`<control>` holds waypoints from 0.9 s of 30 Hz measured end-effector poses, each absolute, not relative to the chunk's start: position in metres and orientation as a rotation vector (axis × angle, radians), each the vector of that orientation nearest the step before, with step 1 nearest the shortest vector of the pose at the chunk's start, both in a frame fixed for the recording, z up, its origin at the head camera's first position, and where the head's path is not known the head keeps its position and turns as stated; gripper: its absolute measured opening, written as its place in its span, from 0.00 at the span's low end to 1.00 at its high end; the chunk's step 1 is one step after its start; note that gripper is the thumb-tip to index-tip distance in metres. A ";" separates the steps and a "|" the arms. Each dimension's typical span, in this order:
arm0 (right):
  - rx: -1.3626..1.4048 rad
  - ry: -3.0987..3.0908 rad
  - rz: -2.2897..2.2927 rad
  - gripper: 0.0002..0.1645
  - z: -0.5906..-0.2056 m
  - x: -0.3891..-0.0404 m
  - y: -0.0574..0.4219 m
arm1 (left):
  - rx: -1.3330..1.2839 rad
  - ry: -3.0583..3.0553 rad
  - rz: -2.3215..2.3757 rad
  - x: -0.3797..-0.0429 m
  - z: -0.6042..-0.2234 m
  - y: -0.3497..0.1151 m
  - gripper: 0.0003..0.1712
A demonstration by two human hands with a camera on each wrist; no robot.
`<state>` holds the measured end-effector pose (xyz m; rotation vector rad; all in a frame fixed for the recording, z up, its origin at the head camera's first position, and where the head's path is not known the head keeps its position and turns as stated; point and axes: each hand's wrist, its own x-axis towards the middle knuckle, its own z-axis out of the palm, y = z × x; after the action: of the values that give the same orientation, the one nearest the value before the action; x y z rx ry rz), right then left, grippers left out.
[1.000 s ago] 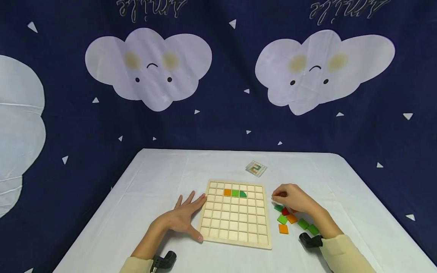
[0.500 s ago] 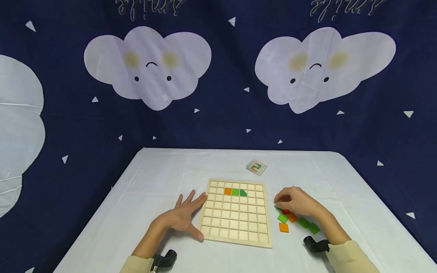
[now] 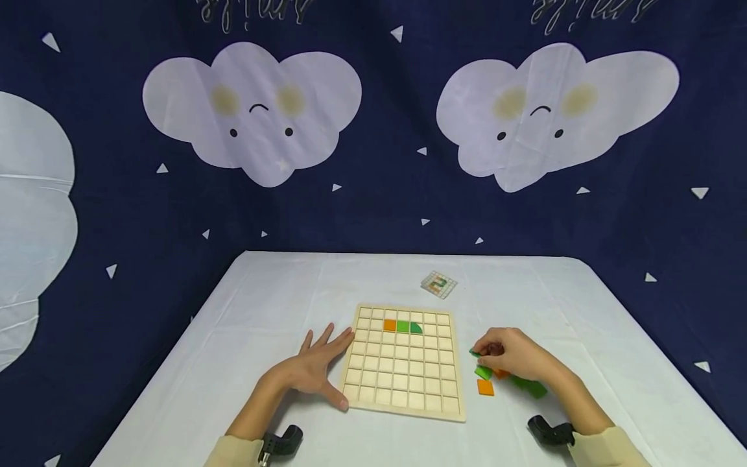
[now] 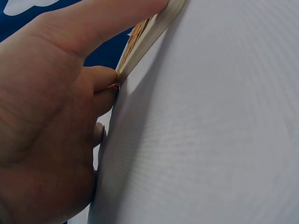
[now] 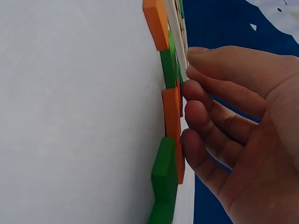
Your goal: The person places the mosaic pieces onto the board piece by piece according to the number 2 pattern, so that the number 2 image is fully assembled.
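A pale wooden grid board (image 3: 403, 389) lies flat on the table, with an orange square tile (image 3: 390, 325), a light green square tile (image 3: 403, 326) and a dark green curved-edge tile (image 3: 416, 328) in one upper row. My left hand (image 3: 312, 373) is spread along the board's left edge, index finger and thumb touching it. To the right, my right hand (image 3: 513, 353) hovers low over loose tiles, fingers loosely bent and nothing seen between them. Its fingertips are right at a dark green tile (image 3: 474, 353). In the right wrist view a red tile (image 5: 180, 100) shows beside the fingertips.
Loose tiles lie under and near the right hand: an orange square (image 3: 486, 387), a light green one (image 3: 483, 372) and green ones (image 3: 535, 389). A small patterned card (image 3: 439, 285) lies behind the board. A dark blue curtain (image 3: 385, 214) hangs behind the white table (image 3: 280, 285).
My right hand has moved down and slightly right, from above the tile pile to close over it, covering the red tile in the head view. The left hand stays at the board.
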<state>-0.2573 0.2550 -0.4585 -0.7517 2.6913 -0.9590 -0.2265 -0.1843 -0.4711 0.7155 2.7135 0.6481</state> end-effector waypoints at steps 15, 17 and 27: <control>-0.755 2.692 -0.957 0.08 -0.459 -0.250 0.256 | 0.700 2.714 0.661 -0.228 -0.471 -0.185 0.80; -0.762 2.709 -0.948 0.09 -0.460 -0.250 0.256 | 0.698 2.712 0.660 -0.228 -0.471 -0.185 0.80; -0.819 2.787 -0.906 0.11 -0.463 -0.252 0.250 | 0.704 2.711 0.653 -0.228 -0.470 -0.185 0.80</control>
<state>-0.2517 0.2504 -0.4632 -0.8193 2.7866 -0.9057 -0.2276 -0.1852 -0.4703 0.7039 2.7108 0.6534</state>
